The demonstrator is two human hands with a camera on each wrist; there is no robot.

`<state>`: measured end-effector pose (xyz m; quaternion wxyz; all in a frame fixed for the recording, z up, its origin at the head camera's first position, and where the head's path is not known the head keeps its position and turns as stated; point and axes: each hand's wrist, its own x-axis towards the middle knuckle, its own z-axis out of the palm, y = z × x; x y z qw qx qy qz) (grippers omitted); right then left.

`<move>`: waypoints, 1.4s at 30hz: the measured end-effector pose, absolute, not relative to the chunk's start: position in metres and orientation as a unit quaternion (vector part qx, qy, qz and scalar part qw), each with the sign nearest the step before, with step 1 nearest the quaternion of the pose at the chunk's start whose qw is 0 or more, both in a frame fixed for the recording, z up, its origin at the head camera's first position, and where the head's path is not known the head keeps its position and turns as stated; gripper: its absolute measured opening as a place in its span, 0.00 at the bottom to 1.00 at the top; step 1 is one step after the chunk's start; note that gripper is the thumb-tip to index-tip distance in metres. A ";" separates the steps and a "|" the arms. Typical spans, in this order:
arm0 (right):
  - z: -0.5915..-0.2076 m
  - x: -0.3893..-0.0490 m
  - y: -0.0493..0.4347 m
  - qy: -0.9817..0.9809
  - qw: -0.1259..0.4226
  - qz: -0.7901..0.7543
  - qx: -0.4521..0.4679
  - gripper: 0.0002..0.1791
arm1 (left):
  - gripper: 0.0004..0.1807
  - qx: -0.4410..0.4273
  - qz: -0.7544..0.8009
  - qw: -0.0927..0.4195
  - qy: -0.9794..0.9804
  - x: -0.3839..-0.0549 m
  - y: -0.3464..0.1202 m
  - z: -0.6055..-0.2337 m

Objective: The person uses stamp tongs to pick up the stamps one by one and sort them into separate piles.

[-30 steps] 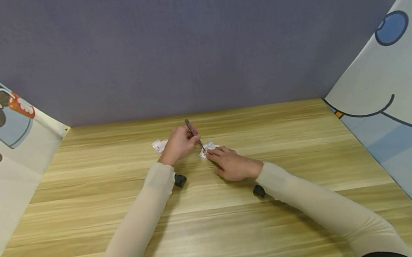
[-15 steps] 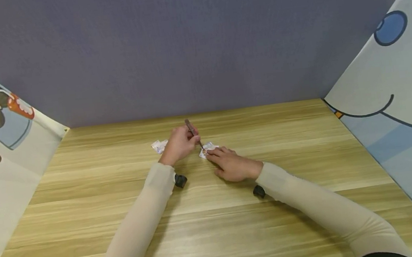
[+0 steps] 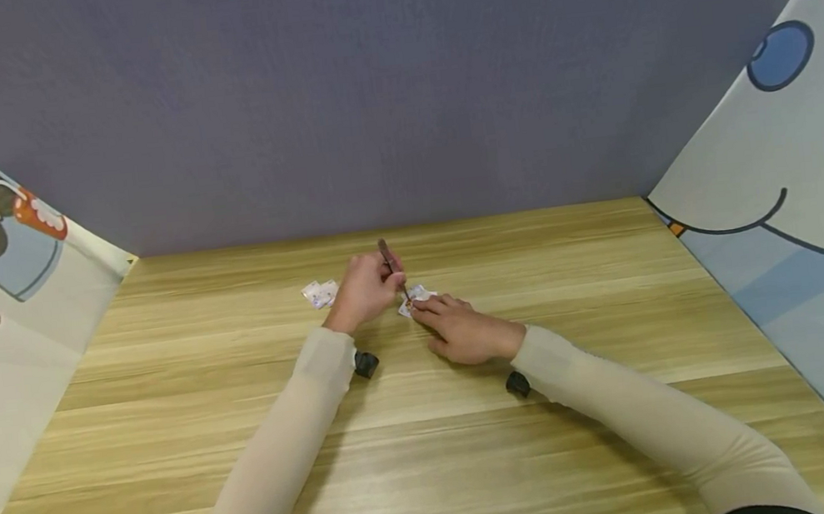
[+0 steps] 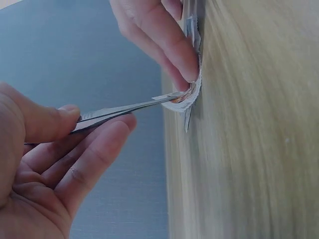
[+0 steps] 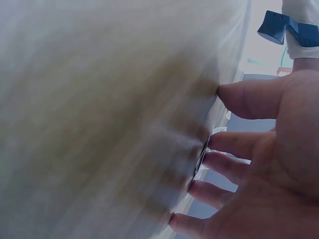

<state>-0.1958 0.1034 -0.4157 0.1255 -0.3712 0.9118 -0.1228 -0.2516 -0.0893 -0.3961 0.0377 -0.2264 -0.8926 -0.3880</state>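
Pinching the slim tweezers (image 3: 387,255) between thumb and fingers, the left hand (image 3: 365,289) sits just left of centre in the head view, the tool slanting down to the right. The right hand (image 3: 465,331) grips nothing; its fingers are extended and slightly spread, with fingertips resting on the small printed sheet (image 3: 423,291) and on the wood-grain surface (image 3: 435,472). The sheet lies near the centre of the head view, partly covered by those fingertips. In the left wrist view, its edge curls upward near an orange-marked patch (image 4: 183,98), where the tweezer tips meet it; whether they clamp the patch or only touch it cannot be told.

Caution. The following hazards are judged likely:

1. Tearing or creasing: a steep or abrupt pull on the curled edge could rip thin material at the tips.
2. Slipping: a shallow bite, or uneven squeeze of the hands on the tool, could let the edge spring free.
3. Sheet lift: if fingertip pressure at the centre of the frame slackens, the whole sheet could rise or rotate with the tweezers.
4. Contact: the tips stand close to the pressing fingertips and could prick them on a slip.

Other printed pieces (image 3: 320,294) lie left of the left hand; a sideways wrist movement could disturb them.
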 end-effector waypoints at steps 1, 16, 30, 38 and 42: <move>-0.415 -0.196 0.104 0.912 0.125 -0.123 -0.371 0.32 | 0.02 -0.228 -0.387 0.039 -0.893 -0.251 -0.089 -0.396; -0.412 -0.191 0.106 0.919 0.115 -0.132 -0.354 0.31 | 0.01 -0.228 -0.406 0.049 -0.884 -0.250 -0.088 -0.390; -0.407 -0.191 0.114 0.915 0.091 -0.117 -0.376 0.24 | 0.02 -0.233 -0.463 0.091 -0.850 -0.250 -0.095 -0.368; -0.399 -0.192 0.124 0.915 0.068 -0.166 -0.362 0.25 | 0.02 -0.257 -0.456 0.134 -0.842 -0.251 -0.088 -0.356; -0.396 -0.192 0.138 0.916 0.041 -0.188 -0.352 0.23 | 0.02 -0.263 -0.463 0.126 -0.837 -0.251 -0.081 -0.354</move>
